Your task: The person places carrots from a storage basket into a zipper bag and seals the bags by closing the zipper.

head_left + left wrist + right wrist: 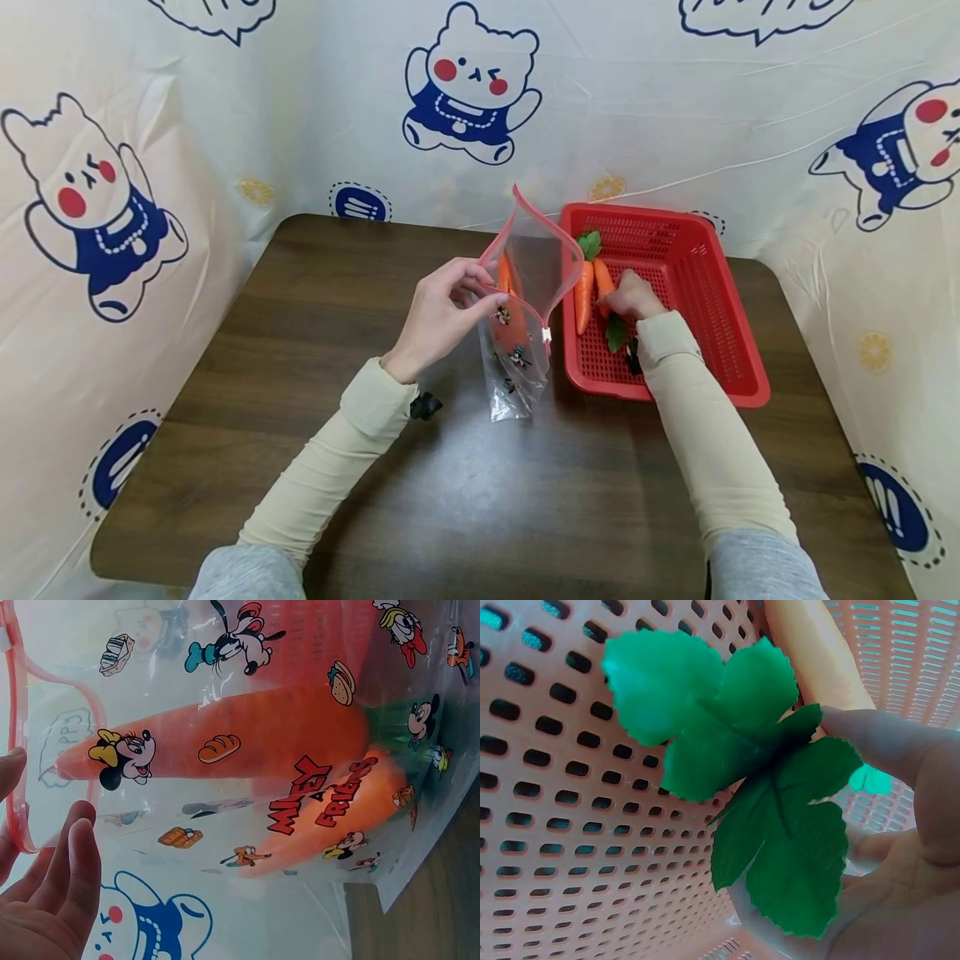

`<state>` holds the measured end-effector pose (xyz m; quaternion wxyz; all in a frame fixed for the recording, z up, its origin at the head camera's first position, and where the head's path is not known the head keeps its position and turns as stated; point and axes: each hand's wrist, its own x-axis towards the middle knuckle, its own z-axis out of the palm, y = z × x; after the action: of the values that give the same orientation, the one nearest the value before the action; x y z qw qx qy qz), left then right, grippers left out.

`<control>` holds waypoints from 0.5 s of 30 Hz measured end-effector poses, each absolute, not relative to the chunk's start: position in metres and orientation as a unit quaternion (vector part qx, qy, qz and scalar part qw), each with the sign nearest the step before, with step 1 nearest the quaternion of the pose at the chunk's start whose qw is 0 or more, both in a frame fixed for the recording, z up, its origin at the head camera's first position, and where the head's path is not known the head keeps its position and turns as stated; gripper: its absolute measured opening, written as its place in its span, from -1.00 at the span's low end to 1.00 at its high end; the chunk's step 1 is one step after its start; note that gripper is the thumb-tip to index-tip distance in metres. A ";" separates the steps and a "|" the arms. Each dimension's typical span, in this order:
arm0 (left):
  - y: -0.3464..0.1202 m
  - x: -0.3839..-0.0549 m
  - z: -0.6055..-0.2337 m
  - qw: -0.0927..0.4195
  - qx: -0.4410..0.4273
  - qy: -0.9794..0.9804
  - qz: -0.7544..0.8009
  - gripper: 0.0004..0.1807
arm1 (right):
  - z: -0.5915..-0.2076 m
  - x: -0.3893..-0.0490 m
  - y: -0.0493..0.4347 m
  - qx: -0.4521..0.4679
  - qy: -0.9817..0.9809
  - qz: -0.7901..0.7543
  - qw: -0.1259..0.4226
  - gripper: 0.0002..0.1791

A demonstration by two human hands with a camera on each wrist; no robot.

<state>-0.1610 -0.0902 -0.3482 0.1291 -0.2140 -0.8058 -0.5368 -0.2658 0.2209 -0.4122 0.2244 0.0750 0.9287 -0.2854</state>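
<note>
In the head view, my left hand (442,312) holds a clear zip bag (536,287) by its pink-edged mouth, which stands spread. Cartoon prints cover the bag. Through its film the left wrist view shows two orange carrots (247,735) with green tops. The fingers of my left hand (56,889) are at the pink rim there. My right hand (637,296) reaches into a red basket (720,317) and grips a carrot (602,279), whose green leaves (772,787) spread before the right wrist view. Beside it in the basket lies another carrot (583,300).
The basket stands at the back right of a dark wooden table (450,517), close against the bag. A white cloth (622,108) with bear prints hangs behind the table and along both sides.
</note>
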 end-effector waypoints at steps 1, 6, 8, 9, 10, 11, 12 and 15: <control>-0.090 -0.161 -0.348 0.129 -0.214 -0.806 -0.537 -0.72 | -0.412 -0.266 0.221 0.076 0.929 -0.286 0.224 -0.56; -0.089 -0.161 -0.347 0.130 -0.216 -0.807 -0.534 -0.72 | -0.411 -0.266 0.221 0.077 0.929 -0.287 0.220 -0.56; -0.089 -0.161 -0.346 0.131 -0.216 -0.807 -0.534 -0.73 | -0.410 -0.265 0.221 0.077 0.929 -0.289 0.219 -0.54; -0.089 -0.161 -0.346 0.131 -0.217 -0.807 -0.534 -0.73 | -0.410 -0.265 0.222 0.077 0.928 -0.290 0.220 -0.54; -0.089 -0.161 -0.346 0.131 -0.217 -0.806 -0.535 -0.73 | -0.409 -0.265 0.222 0.077 0.928 -0.291 0.220 -0.53; -0.089 -0.161 -0.346 0.131 -0.216 -0.806 -0.535 -0.73 | -0.408 -0.265 0.223 0.079 0.928 -0.292 0.219 -0.52; -0.089 -0.161 -0.346 0.131 -0.216 -0.806 -0.535 -0.73 | -0.408 -0.265 0.224 0.080 0.927 -0.294 0.219 -0.52; -0.089 -0.161 -0.347 0.131 -0.215 -0.806 -0.535 -0.74 | -0.406 -0.264 0.226 0.079 0.925 -0.300 0.218 -0.51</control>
<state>-0.1605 -0.0892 -0.3467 0.1314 -0.2151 -0.8063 -0.5351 -0.2639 0.2261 -0.4064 0.2183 0.0794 0.9254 -0.2996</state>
